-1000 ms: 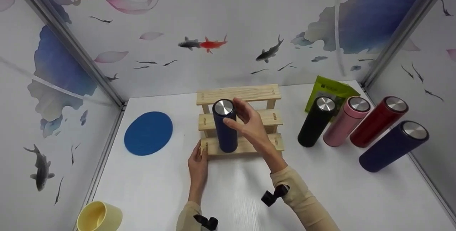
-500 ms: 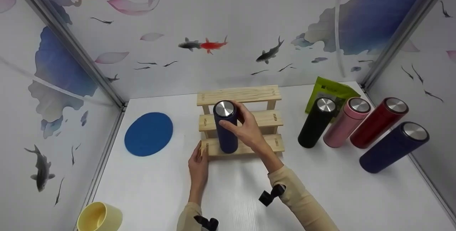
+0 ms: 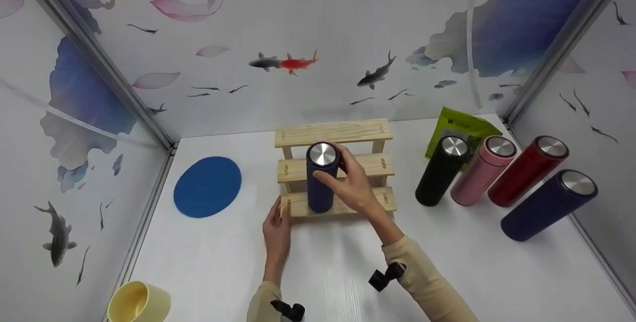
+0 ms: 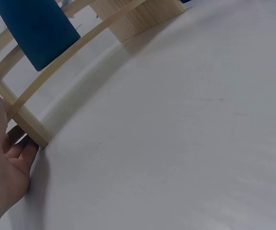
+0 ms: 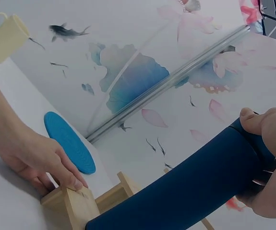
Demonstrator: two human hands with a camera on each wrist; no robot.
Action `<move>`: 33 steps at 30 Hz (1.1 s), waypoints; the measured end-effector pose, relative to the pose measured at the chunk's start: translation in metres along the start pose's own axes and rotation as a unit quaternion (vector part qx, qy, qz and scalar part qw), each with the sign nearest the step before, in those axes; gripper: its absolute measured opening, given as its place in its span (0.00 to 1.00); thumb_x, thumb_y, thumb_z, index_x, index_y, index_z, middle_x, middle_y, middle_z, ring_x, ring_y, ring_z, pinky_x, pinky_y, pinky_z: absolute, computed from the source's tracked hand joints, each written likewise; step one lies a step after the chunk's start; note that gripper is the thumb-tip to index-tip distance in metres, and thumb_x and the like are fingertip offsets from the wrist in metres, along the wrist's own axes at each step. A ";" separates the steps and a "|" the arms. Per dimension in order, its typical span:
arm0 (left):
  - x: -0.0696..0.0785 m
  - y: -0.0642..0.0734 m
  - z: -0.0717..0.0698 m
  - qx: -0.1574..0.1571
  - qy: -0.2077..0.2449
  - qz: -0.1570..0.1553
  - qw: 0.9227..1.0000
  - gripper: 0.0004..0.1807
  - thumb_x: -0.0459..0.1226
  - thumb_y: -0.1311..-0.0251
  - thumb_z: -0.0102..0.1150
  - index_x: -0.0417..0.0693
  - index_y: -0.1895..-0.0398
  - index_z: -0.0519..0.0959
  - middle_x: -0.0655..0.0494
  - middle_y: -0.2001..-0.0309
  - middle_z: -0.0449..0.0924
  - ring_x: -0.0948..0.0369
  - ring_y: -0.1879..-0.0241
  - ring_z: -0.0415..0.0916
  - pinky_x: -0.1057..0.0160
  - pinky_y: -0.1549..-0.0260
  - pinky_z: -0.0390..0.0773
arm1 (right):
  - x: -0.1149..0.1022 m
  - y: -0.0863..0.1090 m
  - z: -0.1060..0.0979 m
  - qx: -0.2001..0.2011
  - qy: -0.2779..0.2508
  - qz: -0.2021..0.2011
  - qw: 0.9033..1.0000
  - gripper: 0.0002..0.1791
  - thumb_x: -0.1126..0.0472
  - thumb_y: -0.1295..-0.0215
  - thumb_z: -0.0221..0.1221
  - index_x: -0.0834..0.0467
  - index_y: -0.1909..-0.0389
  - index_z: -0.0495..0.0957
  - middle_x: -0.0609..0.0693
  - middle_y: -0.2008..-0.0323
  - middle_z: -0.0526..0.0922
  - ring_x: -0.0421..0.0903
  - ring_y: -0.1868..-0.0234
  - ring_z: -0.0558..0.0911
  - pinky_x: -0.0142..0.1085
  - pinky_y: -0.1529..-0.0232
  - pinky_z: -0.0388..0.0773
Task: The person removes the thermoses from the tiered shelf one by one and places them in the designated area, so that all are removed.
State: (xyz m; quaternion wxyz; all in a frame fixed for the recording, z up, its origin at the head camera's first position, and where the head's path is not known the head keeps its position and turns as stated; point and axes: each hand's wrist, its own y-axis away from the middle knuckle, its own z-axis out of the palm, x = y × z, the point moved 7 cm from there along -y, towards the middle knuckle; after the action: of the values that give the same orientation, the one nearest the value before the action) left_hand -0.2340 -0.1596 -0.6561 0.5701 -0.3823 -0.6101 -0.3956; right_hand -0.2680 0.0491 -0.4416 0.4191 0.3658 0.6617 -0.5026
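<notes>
A dark blue thermos bottle (image 3: 320,195) with a silver lid top stands nearly upright on the lowest step of a three-step wooden rack (image 3: 333,133). My right hand (image 3: 355,186) holds the bottle near its top, thumb on the near side; the other fingers are partly hidden behind it. My left hand (image 3: 277,237) grips the left end of the lowest step. In the right wrist view that left hand (image 5: 32,155) has its thumb on the wood and fingers beneath. The left wrist view shows the bottle's base (image 4: 46,48) at the step's front edge.
On the right stand a black bottle (image 3: 437,178), a pink bottle (image 3: 474,175), a red bottle (image 3: 521,178) and another dark blue bottle (image 3: 539,207). A green pouch (image 3: 469,123) is behind them. Left lie a blue round mat (image 3: 207,186) and a yellow cup (image 3: 156,304).
The top of the held bottle has shifted slightly to the right, and my right hand wraps closer round it than a second ago. My left hand stays on the rack.
</notes>
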 end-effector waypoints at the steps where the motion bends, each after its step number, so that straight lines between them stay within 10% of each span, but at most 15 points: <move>1: 0.000 0.000 0.000 0.002 -0.001 -0.001 1.000 0.26 0.39 0.26 0.56 0.48 0.27 0.70 0.46 0.26 0.67 0.49 0.26 0.64 0.57 0.34 0.77 | 0.000 0.001 -0.001 0.002 0.002 -0.002 1.000 0.37 0.64 0.38 0.71 0.63 0.30 0.67 0.60 0.38 0.78 0.55 0.35 0.77 0.49 0.27 0.70; 21: 0.001 0.002 0.000 -0.003 -0.010 0.023 1.000 0.27 0.44 0.26 0.57 0.49 0.27 0.70 0.46 0.25 0.65 0.48 0.25 0.62 0.60 0.38 0.80 | 0.001 0.019 -0.043 0.086 0.010 0.001 0.996 0.37 0.61 0.34 0.67 0.62 0.27 0.64 0.59 0.36 0.76 0.56 0.33 0.76 0.51 0.28 0.71; 33: 0.002 0.001 0.001 -0.008 0.005 0.019 1.000 0.27 0.41 0.26 0.57 0.48 0.26 0.69 0.46 0.25 0.65 0.49 0.27 0.66 0.61 0.38 0.79 | -0.001 0.027 -0.072 0.106 0.013 0.004 0.994 0.37 0.65 0.34 0.67 0.62 0.26 0.63 0.60 0.35 0.75 0.55 0.32 0.75 0.26 0.33 0.73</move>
State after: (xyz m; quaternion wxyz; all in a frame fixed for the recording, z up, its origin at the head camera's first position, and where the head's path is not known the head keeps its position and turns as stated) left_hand -0.2335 -0.1579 -0.6541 0.5772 -0.3962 -0.5972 -0.3914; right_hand -0.2570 0.1254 -0.4402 0.3711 0.4175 0.6088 -0.5633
